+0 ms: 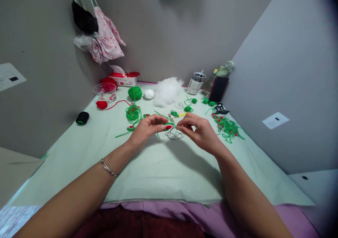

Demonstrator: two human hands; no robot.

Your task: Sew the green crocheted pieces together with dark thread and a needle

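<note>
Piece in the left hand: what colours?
The piece is red and green; head view shows it.

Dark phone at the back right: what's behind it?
Behind the dark phone stands a pale bottle; its top and part of its left side show. The phone covers the rest, so anything else hidden there can't be seen.

Piece (168,127): small, red with a green border, pinched at the fingertips of the left hand (146,129). Thread (174,138): black, slack, in loose loops just beside the piece.
</note>
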